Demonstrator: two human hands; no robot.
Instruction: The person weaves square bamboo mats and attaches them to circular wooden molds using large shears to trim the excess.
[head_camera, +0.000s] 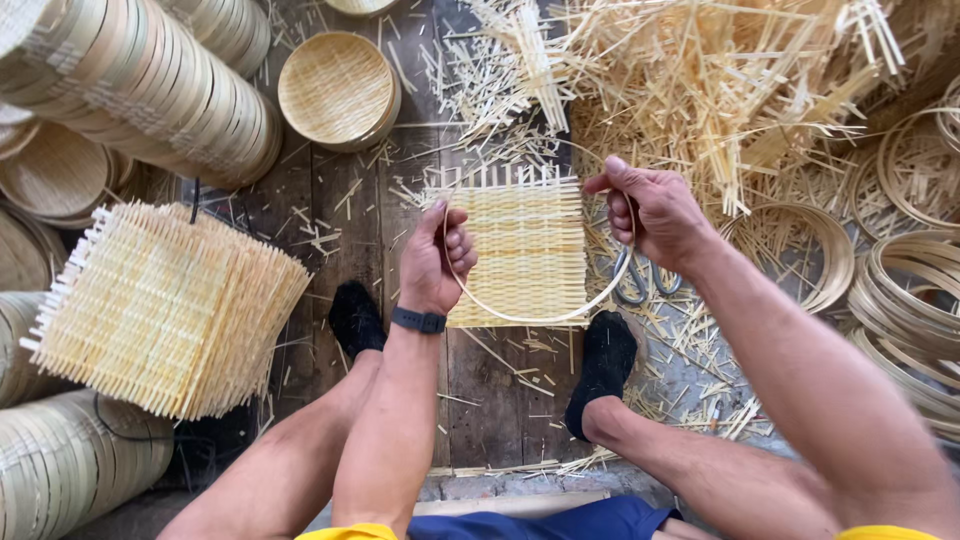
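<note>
My left hand (437, 262) and my right hand (650, 212) hold a square woven bamboo mat (525, 255) between them, above the wooden floor. A thin bamboo hoop (520, 318) curves under the mat from one hand to the other, and both hands grip it together with the mat's side edges. My left wrist wears a dark band. My two feet in black socks rest on the planks below the mat.
A stack of woven square mats (165, 305) lies at the left. Rolls of stacked bamboo rims (140, 85) fill the upper left and lower left. A finished round tray (337, 90) sits at top centre. Loose bamboo strips (720, 80) pile at upper right, hoops (915, 290) at right, scissors (640, 280) beneath my right hand.
</note>
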